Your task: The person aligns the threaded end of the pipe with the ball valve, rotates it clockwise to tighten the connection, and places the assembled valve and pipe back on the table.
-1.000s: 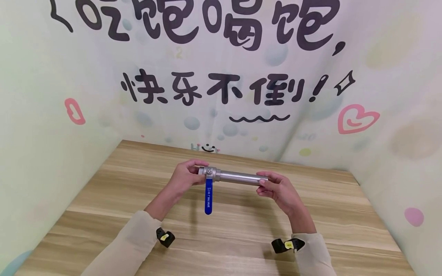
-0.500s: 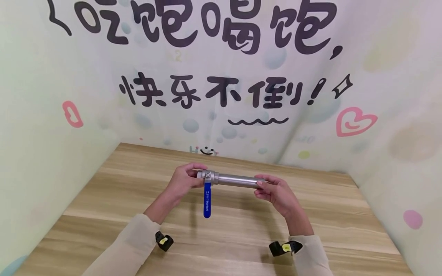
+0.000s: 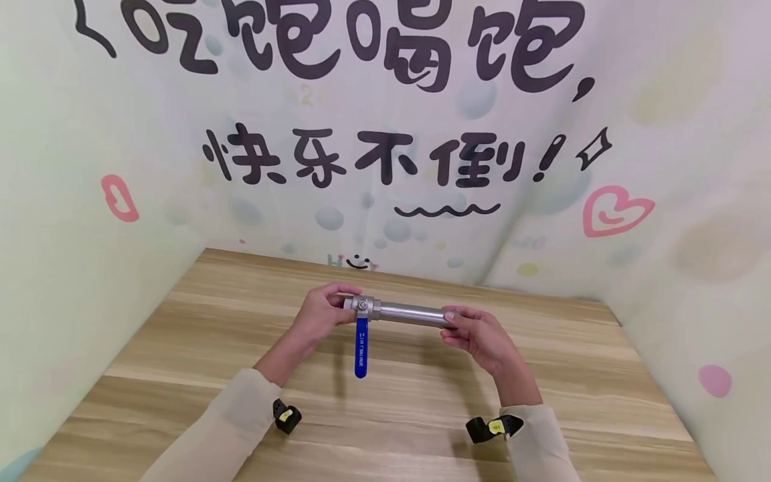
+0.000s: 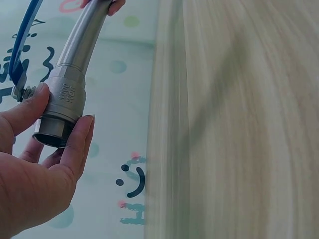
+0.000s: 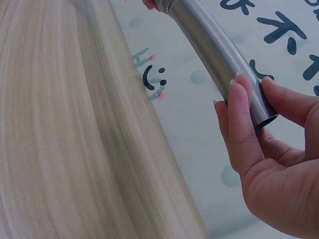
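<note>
A steel ball valve (image 3: 365, 308) with a blue lever handle (image 3: 361, 348) is joined to a smooth metal pipe (image 3: 412, 314), and the two are held level above the table. My left hand (image 3: 314, 323) grips the valve's hex end, thumb and fingers on opposite sides of the body (image 4: 67, 94). The open end below those fingers shows dark inside in the left wrist view. At the other end, my right hand (image 3: 480, 338) pinches the pipe near its open tip (image 5: 264, 117) between thumb and fingers. The lever points toward me, square to the pipe.
Below lies a wood-grain tabletop (image 3: 385, 415) bearing the shadows of arms and valve. A white printed backdrop (image 3: 361, 100) with dark lettering rises behind and along both sides. Black wrist cameras (image 3: 288, 416) sit by both sleeves.
The right hand has shifted slightly left along the pipe's end. The left hand and the valve hold nearly the same place; the whole view has drifted a little.
</note>
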Action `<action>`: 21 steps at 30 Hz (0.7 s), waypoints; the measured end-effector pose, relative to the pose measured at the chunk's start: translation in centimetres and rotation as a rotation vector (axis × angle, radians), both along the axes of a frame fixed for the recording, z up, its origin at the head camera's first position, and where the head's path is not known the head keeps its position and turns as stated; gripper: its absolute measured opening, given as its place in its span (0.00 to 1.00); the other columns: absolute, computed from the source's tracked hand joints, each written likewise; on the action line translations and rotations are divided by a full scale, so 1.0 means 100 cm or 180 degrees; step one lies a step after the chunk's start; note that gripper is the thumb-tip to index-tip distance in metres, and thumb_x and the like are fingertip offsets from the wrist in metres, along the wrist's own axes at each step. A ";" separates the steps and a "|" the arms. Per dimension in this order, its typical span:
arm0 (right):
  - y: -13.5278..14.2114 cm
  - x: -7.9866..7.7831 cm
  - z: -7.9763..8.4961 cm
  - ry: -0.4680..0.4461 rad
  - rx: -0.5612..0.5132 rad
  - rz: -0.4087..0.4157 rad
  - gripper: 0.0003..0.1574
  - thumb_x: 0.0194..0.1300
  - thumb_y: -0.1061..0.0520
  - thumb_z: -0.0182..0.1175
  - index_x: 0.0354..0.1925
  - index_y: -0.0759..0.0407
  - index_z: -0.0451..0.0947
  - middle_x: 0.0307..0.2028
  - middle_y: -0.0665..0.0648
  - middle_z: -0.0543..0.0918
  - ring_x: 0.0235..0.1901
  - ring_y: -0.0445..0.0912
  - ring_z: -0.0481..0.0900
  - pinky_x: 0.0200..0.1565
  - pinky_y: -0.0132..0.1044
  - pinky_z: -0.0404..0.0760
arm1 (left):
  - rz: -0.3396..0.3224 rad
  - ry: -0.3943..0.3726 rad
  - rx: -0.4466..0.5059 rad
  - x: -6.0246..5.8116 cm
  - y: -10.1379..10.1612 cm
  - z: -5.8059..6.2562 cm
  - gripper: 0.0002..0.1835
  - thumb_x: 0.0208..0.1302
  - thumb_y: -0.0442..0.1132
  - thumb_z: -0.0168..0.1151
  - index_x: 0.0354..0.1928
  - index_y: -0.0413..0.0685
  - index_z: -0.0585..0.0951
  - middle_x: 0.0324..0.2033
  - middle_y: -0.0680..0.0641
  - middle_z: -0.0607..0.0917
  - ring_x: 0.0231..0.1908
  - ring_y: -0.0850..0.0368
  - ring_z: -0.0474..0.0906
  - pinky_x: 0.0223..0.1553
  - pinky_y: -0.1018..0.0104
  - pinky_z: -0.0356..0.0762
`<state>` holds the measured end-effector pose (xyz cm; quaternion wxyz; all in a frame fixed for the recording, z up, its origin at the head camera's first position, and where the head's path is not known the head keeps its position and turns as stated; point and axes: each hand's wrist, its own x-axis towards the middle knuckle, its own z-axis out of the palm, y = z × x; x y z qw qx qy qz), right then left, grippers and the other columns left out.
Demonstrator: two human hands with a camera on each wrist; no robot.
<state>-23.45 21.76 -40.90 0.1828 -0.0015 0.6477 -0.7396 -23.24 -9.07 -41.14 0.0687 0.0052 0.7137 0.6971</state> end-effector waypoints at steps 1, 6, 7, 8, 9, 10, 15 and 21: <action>0.000 -0.001 -0.001 -0.0017 -0.0002 0.0002 0.27 0.69 0.60 0.58 0.60 0.74 0.66 0.35 0.57 0.81 0.30 0.41 0.84 0.39 0.32 0.85 | 0.0008 -0.0015 -0.0017 0.000 0.000 0.000 0.22 0.54 0.20 0.63 0.52 0.40 0.81 0.48 0.37 0.84 0.39 0.52 0.83 0.45 0.61 0.83; -0.002 -0.005 -0.004 -0.0100 0.0016 -0.0021 0.27 0.69 0.61 0.57 0.61 0.74 0.65 0.33 0.56 0.82 0.30 0.41 0.84 0.39 0.31 0.85 | -0.0002 -0.0059 -0.0067 -0.005 0.000 -0.003 0.22 0.54 0.20 0.63 0.52 0.41 0.81 0.49 0.37 0.84 0.40 0.52 0.83 0.46 0.60 0.83; -0.002 -0.005 -0.005 -0.0106 0.0036 -0.0022 0.27 0.70 0.61 0.57 0.61 0.74 0.65 0.33 0.56 0.82 0.29 0.41 0.84 0.39 0.31 0.85 | -0.0009 -0.0056 -0.0073 -0.006 -0.001 -0.004 0.23 0.53 0.20 0.63 0.52 0.40 0.81 0.49 0.37 0.84 0.40 0.52 0.83 0.46 0.60 0.82; -0.003 -0.006 -0.006 -0.0121 0.0057 -0.0029 0.27 0.69 0.61 0.57 0.61 0.75 0.65 0.32 0.56 0.82 0.29 0.41 0.84 0.39 0.32 0.85 | -0.0022 -0.0049 -0.0084 -0.007 -0.002 -0.005 0.23 0.53 0.20 0.63 0.52 0.40 0.80 0.48 0.37 0.84 0.40 0.52 0.83 0.46 0.59 0.82; -0.004 -0.007 -0.007 -0.0138 0.0084 -0.0021 0.27 0.69 0.61 0.57 0.61 0.75 0.65 0.32 0.56 0.82 0.29 0.41 0.83 0.39 0.32 0.85 | -0.0034 -0.0048 -0.0101 -0.008 -0.002 -0.006 0.22 0.53 0.20 0.63 0.52 0.40 0.81 0.48 0.37 0.84 0.40 0.52 0.83 0.46 0.59 0.82; -0.005 -0.007 -0.008 -0.0160 0.0110 -0.0011 0.28 0.69 0.61 0.57 0.61 0.75 0.64 0.32 0.56 0.82 0.29 0.41 0.83 0.39 0.32 0.85 | -0.0048 -0.0045 -0.0121 -0.009 -0.003 -0.007 0.23 0.53 0.20 0.64 0.52 0.40 0.80 0.47 0.37 0.84 0.40 0.51 0.83 0.46 0.59 0.82; -0.009 -0.009 -0.015 -0.0258 0.0175 0.0026 0.29 0.69 0.63 0.55 0.63 0.77 0.62 0.34 0.57 0.78 0.29 0.42 0.82 0.39 0.33 0.85 | -0.0099 -0.0098 -0.0299 -0.012 -0.005 -0.013 0.23 0.49 0.20 0.66 0.49 0.44 0.82 0.44 0.41 0.86 0.41 0.51 0.81 0.42 0.62 0.81; -0.015 -0.009 -0.028 -0.0397 0.0199 -0.0176 0.28 0.68 0.65 0.55 0.63 0.77 0.64 0.35 0.58 0.77 0.29 0.43 0.81 0.39 0.34 0.85 | -0.0199 -0.0228 -0.0571 -0.017 -0.005 -0.023 0.27 0.43 0.17 0.65 0.48 0.44 0.82 0.43 0.44 0.86 0.39 0.52 0.81 0.42 0.59 0.81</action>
